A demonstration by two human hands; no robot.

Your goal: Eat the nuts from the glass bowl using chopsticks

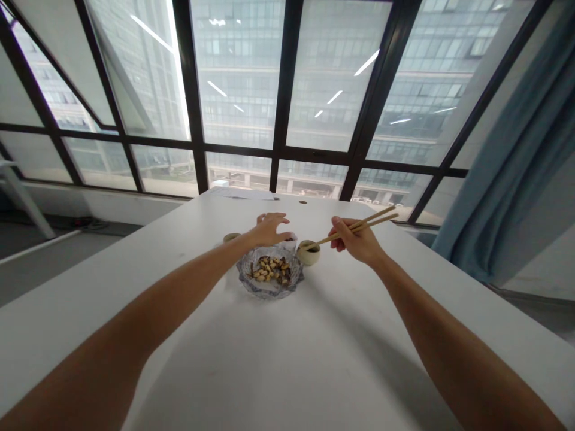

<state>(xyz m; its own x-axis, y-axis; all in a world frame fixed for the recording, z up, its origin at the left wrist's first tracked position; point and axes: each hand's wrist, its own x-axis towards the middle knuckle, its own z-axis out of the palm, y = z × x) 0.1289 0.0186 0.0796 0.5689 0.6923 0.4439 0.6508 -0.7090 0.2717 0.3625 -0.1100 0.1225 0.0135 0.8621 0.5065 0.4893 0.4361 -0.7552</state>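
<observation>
White, smooth tabletop [251,371] fills the foreground, with two bare forearms stretched over it. Ahead, between them, sits a clear glass bowl with a scalloped rim [269,293], holding a heap of small pale-yellow and dark-brown pieces [269,269]. Just beside its right edge stands a small round cream cup [309,257]. The right hand [353,238] pinches a pair of long light-wood chopsticks [327,239], their tips inside that cup. The left hand [268,229], its thumb and fingers spread apart, reaches past the bowl beside a small whitish cup with dark contents [291,241]; whether they touch I cannot tell. Another small beige cup [230,237] stands partly behind the left forearm. Farther off, white sheets [242,194] lie at the table's end. Beyond rise dark-framed windows [279,90], a blue curtain [507,155] to the right, and outside, a many-windowed building [242,78].
</observation>
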